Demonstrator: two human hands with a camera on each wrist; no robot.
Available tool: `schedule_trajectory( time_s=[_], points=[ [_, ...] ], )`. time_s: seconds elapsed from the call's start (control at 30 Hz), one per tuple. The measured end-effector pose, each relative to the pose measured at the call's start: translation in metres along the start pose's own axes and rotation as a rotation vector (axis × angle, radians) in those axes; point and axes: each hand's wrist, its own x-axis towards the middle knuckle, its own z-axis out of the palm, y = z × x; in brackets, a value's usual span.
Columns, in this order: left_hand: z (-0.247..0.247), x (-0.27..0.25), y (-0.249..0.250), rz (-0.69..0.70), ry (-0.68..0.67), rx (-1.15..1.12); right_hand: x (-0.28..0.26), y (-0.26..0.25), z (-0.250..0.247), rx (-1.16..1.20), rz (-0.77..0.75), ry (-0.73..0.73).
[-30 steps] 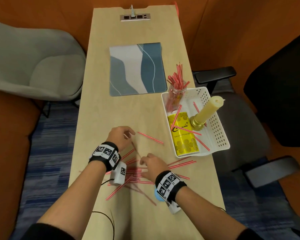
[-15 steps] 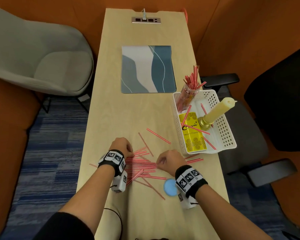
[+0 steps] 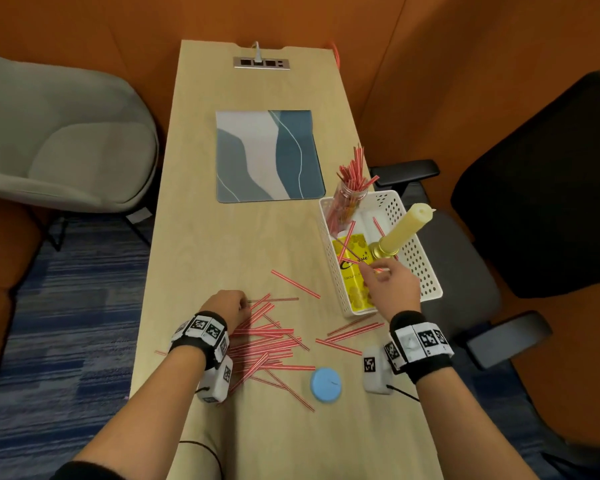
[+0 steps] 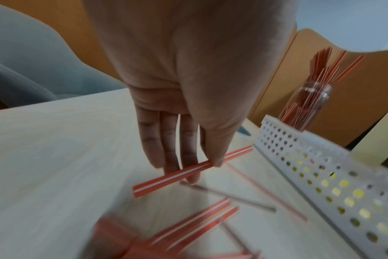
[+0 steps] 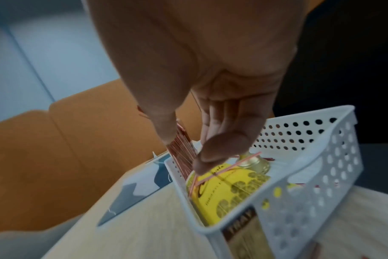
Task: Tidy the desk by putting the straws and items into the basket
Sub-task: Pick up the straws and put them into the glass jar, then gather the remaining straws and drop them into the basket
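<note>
Right hand (image 3: pixel 392 282) first: from the head view it's held over the near half of the white perforated basket (image 3: pixel 430 285), thumb and forefinger pinched on a thin red-and-white straw (image 3: pixel 352 251) that's angled across the yellow box (image 3: pixel 355 271) inside. Also in the basket, a cream candle in a brass holder (image 3: pixel 400 230) and a clear jar of straws (image 3: pixel 349 199) at the far end. The left hand (image 3: pixel 227 306) is set down at the far-left edge of the loose straw pile (image 3: pixel 271 341), which is scattered over the near part of the desk (image 3: pixel 222 237), along with a round blue lid (image 3: pixel 325 384) on the near right.

Left wrist view: one straw (image 4: pixel 188 173) is seen pinched between thumb and fingertips (image 4: pixel 188 168), lifted just off the desk, more straws blurred below.

Right wrist view: the pinch is confirmed, thumb (image 5: pixel 219 150) and finger closed on a straw (image 5: pixel 230 166) lying over the yellow box (image 5: pixel 228 189) inside the basket (image 5: pixel 321 175).

Handling-wise, these look to be featherweight, thin and a bit slick, probably easily crushed or bent. A light pinch near the middle would likely be best for singles; for the pile, a bunch should probably be raked together and gripped around the middle so nothing fans out or rolls off the desk edge.
</note>
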Motion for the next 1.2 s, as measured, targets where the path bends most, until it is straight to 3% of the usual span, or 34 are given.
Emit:
schedule_trajectory(
  time_s=[0.1, 0.33, 0.43, 0.63, 0.77, 0.97, 1.1, 1.2],
  points=[
    [-0.025, -0.004, 0.021, 0.077, 0.105, -0.095, -0.002, 0.016, 0.009, -0.228, 0.139, -0.126],
    [-0.071, 0.016, 0.113, 0.42, 0.24, -0.363, -0.043, 0.011, 0.032, -0.19, 0.011, -0.513],
    [-0.071, 0.036, 0.16, 0.433, 0.235, -0.426, -0.055, 0.01, 0.041, -0.241, -0.133, -0.699],
    [-0.052, 0.063, 0.217, 0.338, 0.203, -0.64, -0.067, 0.03, 0.069, -0.43, -0.269, -0.746],
    [-0.044, 0.066, 0.186, 0.285, 0.173, -0.59, -0.067, 0.038, 0.086, -0.416, -0.281, -0.72],
    [-0.038, 0.042, 0.06, 0.019, 0.27, -0.506, -0.04, 0.017, 0.115, -0.29, -0.251, -0.503],
    [-0.019, 0.001, 0.011, -0.139, 0.198, -0.366, -0.014, -0.002, 0.134, -0.384, -0.242, -0.39],
    [-0.001, -0.013, -0.007, -0.16, 0.101, -0.313, 0.001, -0.006, 0.143, -0.451, -0.175, -0.378]
  ],
)
